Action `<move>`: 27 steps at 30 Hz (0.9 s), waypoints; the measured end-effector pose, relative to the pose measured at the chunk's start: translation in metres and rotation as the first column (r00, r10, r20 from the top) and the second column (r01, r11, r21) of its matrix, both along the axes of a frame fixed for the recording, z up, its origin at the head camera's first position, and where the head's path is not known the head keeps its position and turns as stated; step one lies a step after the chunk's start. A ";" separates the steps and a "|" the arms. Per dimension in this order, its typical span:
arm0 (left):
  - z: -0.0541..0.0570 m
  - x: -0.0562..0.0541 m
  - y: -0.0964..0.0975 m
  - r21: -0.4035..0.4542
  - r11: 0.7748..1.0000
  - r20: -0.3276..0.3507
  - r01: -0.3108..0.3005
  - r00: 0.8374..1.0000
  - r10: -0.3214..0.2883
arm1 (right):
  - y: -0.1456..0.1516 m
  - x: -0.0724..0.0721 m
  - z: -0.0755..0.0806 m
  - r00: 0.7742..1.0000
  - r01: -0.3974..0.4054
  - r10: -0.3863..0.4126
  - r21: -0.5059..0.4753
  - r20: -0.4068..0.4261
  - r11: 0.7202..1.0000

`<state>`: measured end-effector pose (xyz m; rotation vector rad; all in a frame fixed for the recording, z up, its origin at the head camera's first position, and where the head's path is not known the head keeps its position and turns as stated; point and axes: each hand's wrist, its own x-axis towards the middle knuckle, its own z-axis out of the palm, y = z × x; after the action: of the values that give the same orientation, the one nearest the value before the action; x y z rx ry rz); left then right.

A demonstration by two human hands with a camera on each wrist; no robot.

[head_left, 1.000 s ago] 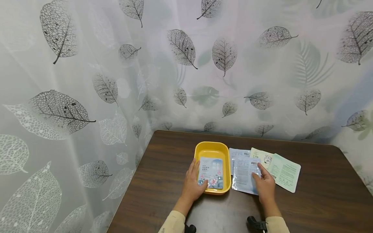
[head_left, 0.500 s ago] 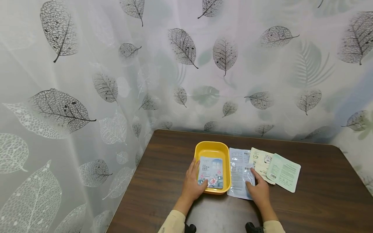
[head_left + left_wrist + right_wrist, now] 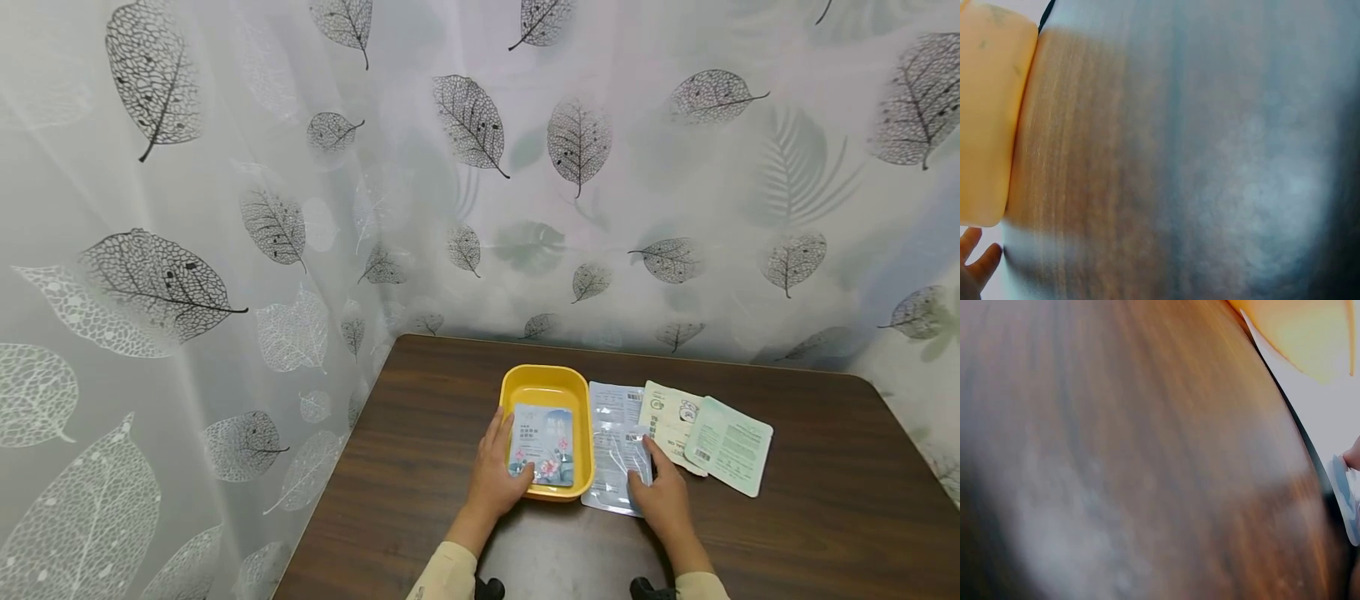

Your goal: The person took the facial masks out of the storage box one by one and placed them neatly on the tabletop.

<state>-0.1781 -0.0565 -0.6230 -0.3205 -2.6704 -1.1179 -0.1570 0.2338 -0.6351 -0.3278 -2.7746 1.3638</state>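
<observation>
A yellow plastic tray (image 3: 585,392) stands on the table with a pale blue floral packet (image 3: 543,446) lying in it. My left hand (image 3: 491,471) holds the tray's near left corner, fingers along the left side and thumb over the near rim. In the left wrist view, fingertips show beside the yellow wall. At the tray's right, my right hand (image 3: 666,504) pinches a shiny silvery-blue packet (image 3: 618,467) by its right edge. This packet overlaps a similar blue one (image 3: 615,396) behind it. The right wrist view catches only part of the held packet (image 3: 1319,412) and one fingertip.
A cream packet (image 3: 671,417) with a cartoon print and a mint-green packet (image 3: 731,446) lie overlapping to the right, on the dark brown wooden table (image 3: 840,483). A leaf-patterned curtain (image 3: 525,208) hangs behind and to the left.
My right hand has moved left and slightly nearer with the silvery-blue packet, which now lies closer to the tray and uncovers more of the cream packet. The left hand keeps its place.
</observation>
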 end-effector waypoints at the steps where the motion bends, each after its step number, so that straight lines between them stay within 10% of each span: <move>1: 0.000 0.000 0.000 -0.001 1.000 0.000 -0.001 1.000 0.001 | -0.001 0.000 -0.002 1.000 0.010 -0.009 0.007 -0.030 1.000; 7: 0.000 0.000 0.000 -0.001 1.000 -0.008 -0.003 1.000 0.003 | -0.006 0.002 -0.004 0.986 0.054 -0.046 0.043 -0.162 0.998; 27: 0.002 0.000 0.001 -0.005 1.000 0.009 -0.012 1.000 0.012 | -0.007 0.000 -0.009 0.970 0.096 -0.094 -0.003 -0.223 0.995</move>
<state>-0.1777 -0.0555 -0.6213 -0.3013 -2.6794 -1.1124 -0.1571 0.2272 -0.6437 -0.2836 -2.5470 1.2817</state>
